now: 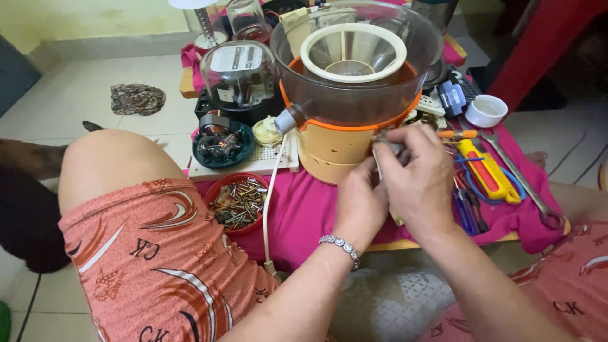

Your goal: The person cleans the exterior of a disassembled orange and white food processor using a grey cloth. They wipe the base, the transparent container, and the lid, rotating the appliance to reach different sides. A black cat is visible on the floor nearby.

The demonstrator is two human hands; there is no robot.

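A pink cloth (304,209) covers my low table. Nearest, my left hand (360,201) and right hand (418,180) pinch closed on a small metal part (387,149) against the orange juicer base (335,149); next, I judge, steady alignment. Beyond: red screw bowl (237,202), glass jar (239,73).

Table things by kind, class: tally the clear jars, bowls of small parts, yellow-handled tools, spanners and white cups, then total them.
Clear jars: 2
Bowls of small parts: 2
Yellow-handled tools: 1
Spanners: 1
White cups: 1
Total: 7
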